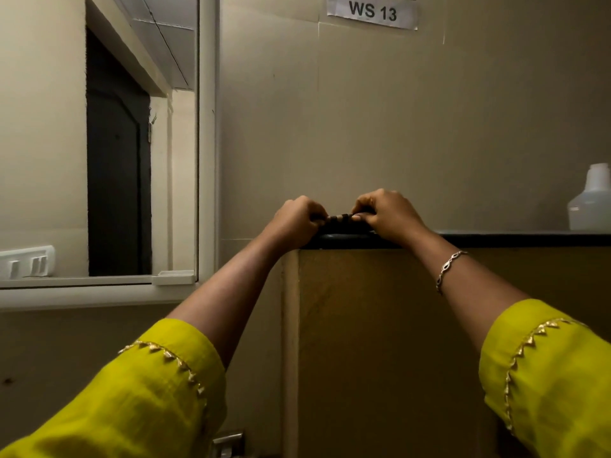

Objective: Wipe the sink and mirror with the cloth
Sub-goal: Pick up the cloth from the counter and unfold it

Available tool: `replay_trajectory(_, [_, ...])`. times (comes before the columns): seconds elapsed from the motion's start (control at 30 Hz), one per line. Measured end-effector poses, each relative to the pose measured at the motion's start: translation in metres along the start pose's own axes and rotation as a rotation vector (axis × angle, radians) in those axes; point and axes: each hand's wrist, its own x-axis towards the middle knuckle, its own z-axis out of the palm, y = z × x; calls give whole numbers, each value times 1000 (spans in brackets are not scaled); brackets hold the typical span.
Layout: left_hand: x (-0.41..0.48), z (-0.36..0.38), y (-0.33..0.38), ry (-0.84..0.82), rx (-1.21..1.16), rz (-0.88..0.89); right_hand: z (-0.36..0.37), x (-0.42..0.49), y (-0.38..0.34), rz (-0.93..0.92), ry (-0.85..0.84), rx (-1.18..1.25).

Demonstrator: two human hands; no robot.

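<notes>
Both of my hands reach up to the top of a dark ledge (515,239) above a brown panel. My left hand (296,223) and my right hand (386,213) each pinch one end of a small dark striped item (339,217); I cannot tell whether it is the cloth. Under it a dark rounded shape (344,235) lies on the ledge. The mirror (43,143) hangs on the left in a white frame (208,143) and reflects a dark doorway. The sink is out of view.
A translucent plastic bottle (590,206) stands on the ledge at the far right. A paper label reading WS 13 (372,11) is stuck on the tiled wall above. A small white shelf (173,277) sits at the mirror's lower corner. A metal fitting (228,442) shows at the bottom.
</notes>
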Motion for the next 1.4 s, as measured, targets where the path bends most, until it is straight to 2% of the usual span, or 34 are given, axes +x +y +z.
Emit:
replay_trajectory(0.17, [4, -4, -7, 285, -19, 14, -9, 12, -17, -31, 145, 9])
replay_trajectory(0.27, [1, -14, -10, 390, -4, 61, -11, 18, -30, -59, 199, 27])
replay_trajectory(0.5, [-19, -42, -19, 513, -2, 95, -3, 25, -63, -111, 250, 96])
replay_trajectory(0.73, [-53, -67, -40, 584, -18, 24, 13, 29, -109, -194, 237, 196])
replay_trajectory(1.0, [-121, -88, -80, 570, -67, -100, 49, 8, -164, -307, 62, 318])
replay_trajectory(1.23, [-193, -90, -115, 419, 6, -189, 112, -42, -187, -272, -208, 594])
replay_trajectory(1.4, [-243, -85, -135, 292, -16, -252, 155, -81, -201, -214, -483, 803])
